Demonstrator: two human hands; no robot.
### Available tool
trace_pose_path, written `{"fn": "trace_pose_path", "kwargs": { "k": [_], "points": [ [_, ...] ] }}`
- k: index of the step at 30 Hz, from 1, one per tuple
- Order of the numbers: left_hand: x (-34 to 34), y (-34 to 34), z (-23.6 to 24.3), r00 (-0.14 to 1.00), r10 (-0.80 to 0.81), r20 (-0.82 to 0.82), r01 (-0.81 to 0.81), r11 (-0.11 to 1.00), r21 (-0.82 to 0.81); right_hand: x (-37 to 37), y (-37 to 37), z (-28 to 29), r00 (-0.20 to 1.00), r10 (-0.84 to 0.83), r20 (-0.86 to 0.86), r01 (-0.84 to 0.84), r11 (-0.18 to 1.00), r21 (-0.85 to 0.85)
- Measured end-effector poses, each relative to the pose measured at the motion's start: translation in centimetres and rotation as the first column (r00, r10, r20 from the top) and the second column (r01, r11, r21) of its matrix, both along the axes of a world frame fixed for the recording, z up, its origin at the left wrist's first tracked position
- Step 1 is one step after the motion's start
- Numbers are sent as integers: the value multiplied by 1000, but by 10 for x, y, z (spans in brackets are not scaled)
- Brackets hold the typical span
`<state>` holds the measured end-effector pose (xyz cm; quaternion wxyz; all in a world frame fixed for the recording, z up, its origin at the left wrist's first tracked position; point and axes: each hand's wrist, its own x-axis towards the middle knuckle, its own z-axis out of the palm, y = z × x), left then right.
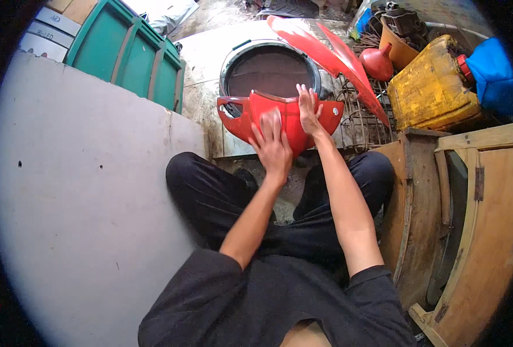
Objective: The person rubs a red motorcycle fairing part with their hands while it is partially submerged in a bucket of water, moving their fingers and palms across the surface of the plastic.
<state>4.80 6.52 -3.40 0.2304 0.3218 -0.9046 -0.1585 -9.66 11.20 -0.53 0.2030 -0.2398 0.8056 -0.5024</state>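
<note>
A glossy red motorcycle fairing with a cut-out at its left end leans against the near rim of a round black tub. The tub holds brownish, murky water. My left hand lies on the middle of the fairing with its fingers spread, and the fingertips are blurred by motion. On the right part of the fairing, my right hand is raised with its fingers stretched out, palm turned toward the left. Whether its palm edge presses on the panel I cannot tell.
Two long red panels rest beyond the tub, over a wire rack. At right are a red funnel, a dirty yellow jerrycan and a wooden cabinet. A pale wall and green shutters border the left.
</note>
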Motion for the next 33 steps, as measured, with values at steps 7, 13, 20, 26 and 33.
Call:
{"fn": "trace_pose_path", "kwargs": {
  "k": [7, 13, 20, 26, 33],
  "points": [
    [-5, -12, 15, 995, -12, 95, 13, 1000, -10, -6, 1, -12, 998, 4, -70, -1, 999, 42],
    [-44, -43, 36, 999, 24, 33, -23, 999, -32, -13, 0, -19, 995, 11, -95, -9, 1000, 24],
    [40, 30, -2, 992, 2, 123, -6, 999, 32, -15, 2, -13, 989, 25, -145, -16, 998, 65],
    [-50, -51, 43, 993, 89, 81, -81, 992, -91, -5, -5, -21, 991, 54, -126, -42, 994, 101],
    [60, 43, -17, 984, -13, 176, 6, 999, 41, -5, 0, -21, 989, 43, -141, -24, 990, 136]
  ]
}}
